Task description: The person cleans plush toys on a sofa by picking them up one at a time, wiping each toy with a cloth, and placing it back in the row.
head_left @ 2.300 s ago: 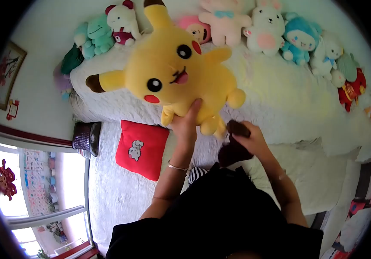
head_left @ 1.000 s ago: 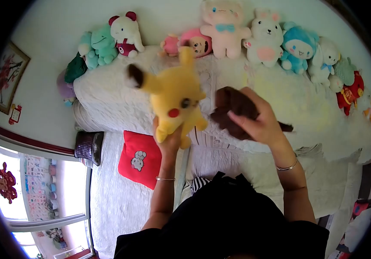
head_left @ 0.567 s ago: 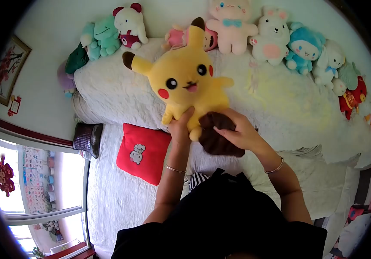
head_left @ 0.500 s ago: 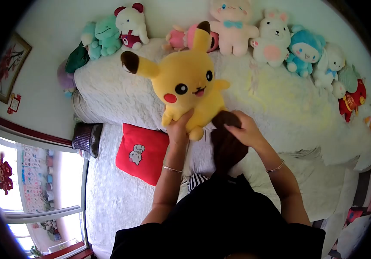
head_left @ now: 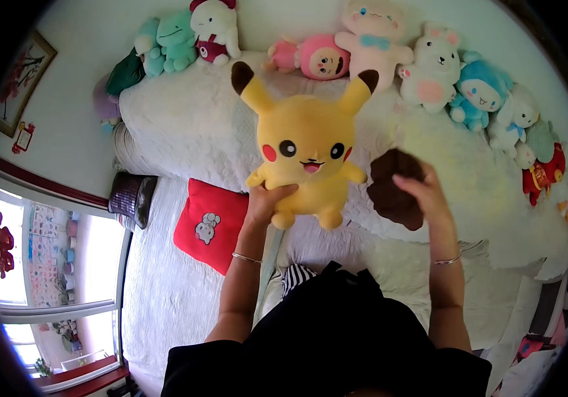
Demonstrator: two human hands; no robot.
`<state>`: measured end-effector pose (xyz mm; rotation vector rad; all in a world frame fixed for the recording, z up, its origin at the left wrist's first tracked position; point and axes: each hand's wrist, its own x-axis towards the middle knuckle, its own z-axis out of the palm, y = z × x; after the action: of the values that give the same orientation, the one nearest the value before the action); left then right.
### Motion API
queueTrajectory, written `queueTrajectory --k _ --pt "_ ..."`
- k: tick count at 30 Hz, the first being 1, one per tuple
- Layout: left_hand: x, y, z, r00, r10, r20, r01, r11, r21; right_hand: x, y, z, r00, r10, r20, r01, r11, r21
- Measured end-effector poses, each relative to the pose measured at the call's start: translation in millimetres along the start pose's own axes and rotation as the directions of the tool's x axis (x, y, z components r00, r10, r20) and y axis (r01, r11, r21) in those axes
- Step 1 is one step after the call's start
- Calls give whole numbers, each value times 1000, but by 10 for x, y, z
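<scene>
A yellow Pikachu plush toy (head_left: 310, 139) is held upright in front of me, its face toward me. My left hand (head_left: 269, 202) grips its lower side, with the thumb across its belly. Apart from the plush, to its right, my right hand (head_left: 429, 195) is closed on a bunched dark brown cloth (head_left: 393, 188), thumb in front and the other fingers mostly hidden behind. A thin bracelet circles each wrist.
A bed with a pale quilted cover (head_left: 185, 126) fills the space ahead. Several plush toys, among them a white bear (head_left: 435, 69), line its far edge. A red cushion (head_left: 208, 228) lies left of my left arm; a dark woven basket (head_left: 128, 198) stands beyond it.
The plush has turned from tilted to upright and shifted slightly right. My right hand has moved away from it to the right, lifting the brown cloth, which is now more bunched.
</scene>
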<state>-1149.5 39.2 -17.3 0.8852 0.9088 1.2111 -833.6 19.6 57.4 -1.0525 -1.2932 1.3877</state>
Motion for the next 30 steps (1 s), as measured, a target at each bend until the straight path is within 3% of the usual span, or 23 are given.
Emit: queueTrajectory --k 2,4,5,6,8,10,11,12,14,15,16,17,18,19,20,21,22,23,24,26,27,28,30 --pt "44 -16 -18 999 33 39 -37 996 86 30 -551 74 989 -40 140 27 995 94" --pt "86 17 14 993 62 96 -78 982 170 171 -815 287 981 -157 115 147 985 90" --pt "87 84 42 980 95 176 -140 956 259 275 -818 375 977 -201 66 208 969 -135" --pt "91 130 47 959 122 256 -207 917 340 440 -872 382 955 -141 261 231 906 -354" --pt "104 167 -37 955 139 263 -233 900 370 738 -702 226 942 -206 266 319 798 -512" --pt "105 188 -143 988 85 130 -114 966 233 827 -723 20 885 -465 24 337 604 -722" --pt "106 167 -202 994 88 68 -101 972 210 809 -731 -41 927 -375 0 330 816 -474" --pt "113 167 -207 994 95 54 -104 973 206 759 -773 62 928 -373 16 336 815 -472" --pt "119 114 -130 994 104 -18 -99 979 177 555 -807 387 943 -328 54 331 908 -259" --pt "157 34 -89 989 148 -19 -135 943 305 535 -808 588 943 -323 73 331 930 -157" --pt "168 0 24 989 145 -15 -134 943 305 591 -712 708 909 -406 93 416 887 -201" --pt "174 -24 166 977 203 -59 -191 967 166 620 -655 907 911 -408 67 413 900 -142" --pt "135 20 324 954 300 -22 -284 923 261 647 -555 997 923 -382 54 377 862 -338" --pt "-11 359 558 870 452 198 -470 639 609 658 -475 1134 914 -399 72 394 833 -388" --pt "-121 719 775 754 508 416 -602 282 747 649 -320 1216 956 -280 89 292 869 -400" --pt "-173 823 855 678 543 495 -638 101 763 590 -209 1250 945 -300 132 327 848 -417" --pt "-62 482 701 743 598 299 -546 285 788 525 -100 1289 931 -318 178 364 826 -430" --pt "48 141 547 775 626 89 -467 472 747 415 38 1263 959 -219 178 275 871 -408" --pt "200 -83 304 838 502 -213 -386 823 417 312 186 1162 977 -116 181 179 905 -387" --pt "218 1 236 829 490 -269 -394 854 340 243 490 864 985 -4 170 59 945 -321" --pt "205 39 232 840 463 -282 -384 875 294 229 530 695 974 183 132 -109 893 -436" --pt "220 82 250 850 440 -289 -378 893 245 211 417 714 975 180 132 -105 892 -439" --pt "272 -2 283 879 385 -281 -354 922 157 94 156 754 981 -9 191 68 951 -303"
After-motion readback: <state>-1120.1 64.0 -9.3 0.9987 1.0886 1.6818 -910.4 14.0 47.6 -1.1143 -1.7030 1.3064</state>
